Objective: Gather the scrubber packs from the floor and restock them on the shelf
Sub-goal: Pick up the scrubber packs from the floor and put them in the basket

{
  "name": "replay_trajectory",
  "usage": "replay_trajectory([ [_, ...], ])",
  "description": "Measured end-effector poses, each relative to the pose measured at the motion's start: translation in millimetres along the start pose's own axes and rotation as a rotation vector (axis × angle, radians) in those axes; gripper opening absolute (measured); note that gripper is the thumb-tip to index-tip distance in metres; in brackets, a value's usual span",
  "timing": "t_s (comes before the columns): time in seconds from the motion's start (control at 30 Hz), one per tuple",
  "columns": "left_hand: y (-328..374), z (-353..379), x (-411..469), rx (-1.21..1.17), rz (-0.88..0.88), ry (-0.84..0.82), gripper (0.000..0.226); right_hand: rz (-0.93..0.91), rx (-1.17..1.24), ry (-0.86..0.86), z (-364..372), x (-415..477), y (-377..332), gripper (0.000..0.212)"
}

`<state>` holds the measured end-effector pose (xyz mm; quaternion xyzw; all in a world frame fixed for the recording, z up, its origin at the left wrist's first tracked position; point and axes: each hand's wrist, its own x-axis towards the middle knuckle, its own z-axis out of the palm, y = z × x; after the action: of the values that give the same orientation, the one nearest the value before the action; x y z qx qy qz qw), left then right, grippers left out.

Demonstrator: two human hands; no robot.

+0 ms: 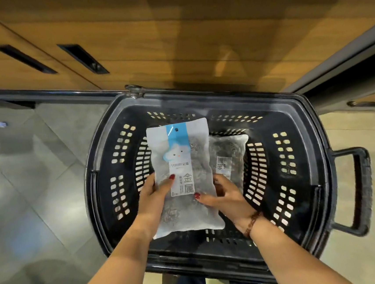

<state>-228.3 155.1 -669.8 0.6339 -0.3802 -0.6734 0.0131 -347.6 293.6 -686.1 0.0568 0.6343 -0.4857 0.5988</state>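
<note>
Two packs, head view: front scrubber pack (183,176) is held over the basket (315,152); second pack (228,151) lies inside, just behind it.
Left hand (152,198): fingers clamped on the front pack's left edge.
Right hand (224,198): pinches its right edge.
Progress: gathering seems partly done; restocking not yet begun.
Hidden: shelf not recognisable; most of the floor (36,179) is out of view.

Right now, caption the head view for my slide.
The left hand and right hand hold a scrubber pack over a basket holding another pack.

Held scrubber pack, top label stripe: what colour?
Light blue, on the scrubber pack, ending in a white cloud figure. Head view shows it best.
</note>
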Motion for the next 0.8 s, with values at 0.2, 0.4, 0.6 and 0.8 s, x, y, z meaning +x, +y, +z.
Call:
replay_trajectory([
  [0.2,-8,2,30,0.131,-0.012,-0.054,0.049,0.057,-0.078,0.159,1,29,10,0.030],
  [0.4,-27,6,85,0.408,0.009,-0.055,0.067,0.097,-0.296,0.251,-5,74,39,0.043],
  [0.6,-51,6,104,0.505,0.036,-0.086,0.080,0.059,-0.448,0.240,-8,90,53,0.055],
  [0.8,-23,1,48,0.772,0.142,-0.050,0.058,0.069,-0.701,0.243,-15,42,23,0.065],
])
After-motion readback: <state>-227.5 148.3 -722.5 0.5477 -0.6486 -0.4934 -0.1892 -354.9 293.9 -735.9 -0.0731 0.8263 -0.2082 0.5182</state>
